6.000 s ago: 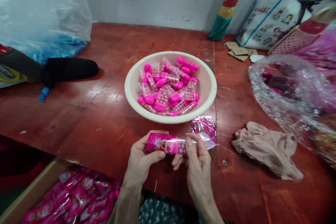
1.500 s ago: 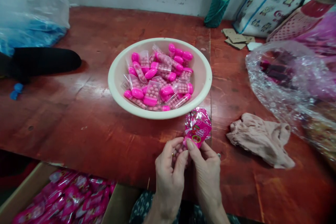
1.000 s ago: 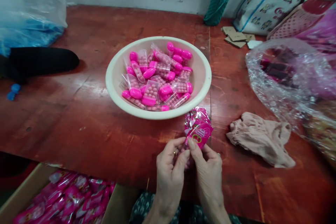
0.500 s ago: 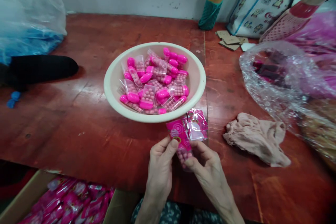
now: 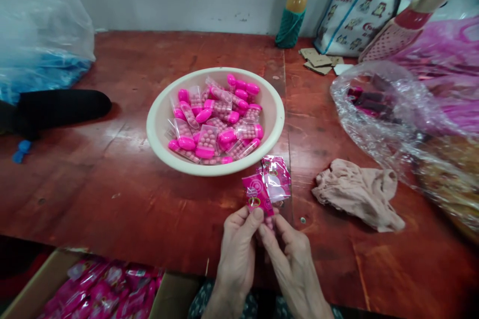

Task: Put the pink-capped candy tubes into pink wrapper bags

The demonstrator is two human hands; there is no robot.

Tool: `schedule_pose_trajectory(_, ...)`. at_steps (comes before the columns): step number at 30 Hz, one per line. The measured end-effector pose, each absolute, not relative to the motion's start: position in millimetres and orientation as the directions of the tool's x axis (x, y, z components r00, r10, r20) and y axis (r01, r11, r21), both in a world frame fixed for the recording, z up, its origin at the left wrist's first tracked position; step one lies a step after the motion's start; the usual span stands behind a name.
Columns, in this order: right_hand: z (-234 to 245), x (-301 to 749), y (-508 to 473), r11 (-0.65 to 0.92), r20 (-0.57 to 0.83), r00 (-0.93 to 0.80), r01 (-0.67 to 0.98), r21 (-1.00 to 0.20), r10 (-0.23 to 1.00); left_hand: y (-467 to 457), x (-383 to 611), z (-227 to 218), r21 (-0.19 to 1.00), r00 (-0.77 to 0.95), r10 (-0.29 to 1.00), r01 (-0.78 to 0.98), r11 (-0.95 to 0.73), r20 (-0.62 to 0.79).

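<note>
My left hand [image 5: 237,246] is closed, with thumb and fingers pinching a glossy pink printed wrapper sleeve [image 5: 256,190]. In my right hand [image 5: 294,254], the closed fingertips grip a small clear tube of pink candy balls [image 5: 269,221] at the sleeve's lower end. Fingers hide most of the tube, and I cannot tell how far it sits inside the sleeve. Just beyond lies a stack of flat pink wrappers [image 5: 277,179]. Behind them stands a cream oval basin [image 5: 277,127] holding several clear tubes with pink caps [image 5: 206,140].
A cardboard box [image 5: 175,291] of pink wrapped packs is at lower left. To the right are a crumpled beige cloth [image 5: 357,192] and a clear plastic bag [image 5: 396,144]. Along the wall stand a covered bottle [image 5: 291,22] and a printed bag [image 5: 355,15]. A black padded object [image 5: 63,103] lies left.
My hands have drawn closer together and slightly nearer to me. The right fingers have slid up to the sleeve's lower edge, covering more of the candy tube. The view has shifted a little.
</note>
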State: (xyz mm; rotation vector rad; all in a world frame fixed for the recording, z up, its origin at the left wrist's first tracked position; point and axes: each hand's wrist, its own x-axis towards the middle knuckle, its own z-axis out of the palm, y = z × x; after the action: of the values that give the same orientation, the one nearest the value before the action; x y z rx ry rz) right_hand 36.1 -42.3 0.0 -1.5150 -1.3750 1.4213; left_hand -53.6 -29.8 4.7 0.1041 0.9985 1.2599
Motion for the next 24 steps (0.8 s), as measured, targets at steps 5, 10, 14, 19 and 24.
schedule_pose_trajectory(5, 3, 40, -38, -0.282, -0.321, -0.169, 0.221, -0.934, 0.932, -29, -58, 7, 0.52, 0.011, 0.812, -0.764, 0.383, -0.583)
schedule_pose_trajectory(10, 7, 38, -36, -0.346, -0.342, -0.28, 0.037, -0.937, 0.897, -22, -68, 12, 0.553, -0.026, 0.818, -0.75, 0.364, -0.575)
schedule_pose_trajectory(14, 5, 38, -40, -0.323, -0.324, -0.174, 0.033, -0.946, 0.93, -27, -59, 11, 0.56, -0.003, 0.817, -0.73, 0.393, -0.577)
schedule_pose_trajectory(19, -5, 42, -42, -0.285, -0.288, -0.069, 0.04, -0.958, 0.955, -36, -47, 9, 0.583, 0.008, 0.823, -0.702, 0.41, -0.568)
schedule_pose_trajectory(24, -6, 40, -41, -0.251, -0.254, -0.032, 0.075, -0.965, 0.967, -40, -47, 11, 0.619, -0.024, 0.813, -0.66, 0.424, -0.582)
